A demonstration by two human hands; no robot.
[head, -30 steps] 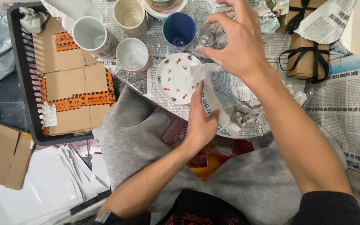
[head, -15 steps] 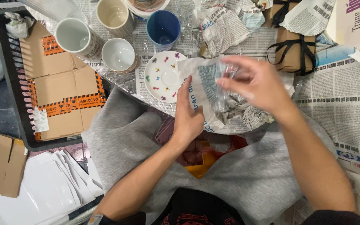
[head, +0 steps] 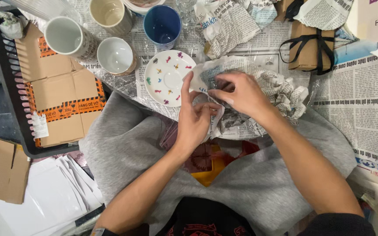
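At the far left of the frame a black plastic crate (head: 5, 87) holds flattened cardboard (head: 60, 98) with orange tape. Above and to its right stand a white mug (head: 68, 37), a cream cup (head: 109, 15), a small white bowl (head: 115, 54) and a blue mug (head: 162, 24). Just right of these lies a white saucer (head: 166, 78) with small coloured figures.

In the centre, the left hand (head: 195, 120) has its fingers partly spread, forefinger raised along the edge of a newspaper-wrapped bundle (head: 259, 94), which rests at the near edge of the newspaper-covered surface, just beside the saucer. The right hand (head: 241, 94) lies on top, thumb and fingers pressed together, pinching a fold of the paper.

What is inside the bundle is hidden. The paper is light, soft and easily torn; the contents are probably breakable, so it is best cupped from below on both sides rather than lifted by a loose fold. Its long axis runs roughly left to right across the picture, no clear pointing end.

At the upper right sits a brown package (head: 313, 46) tied with black ribbon.
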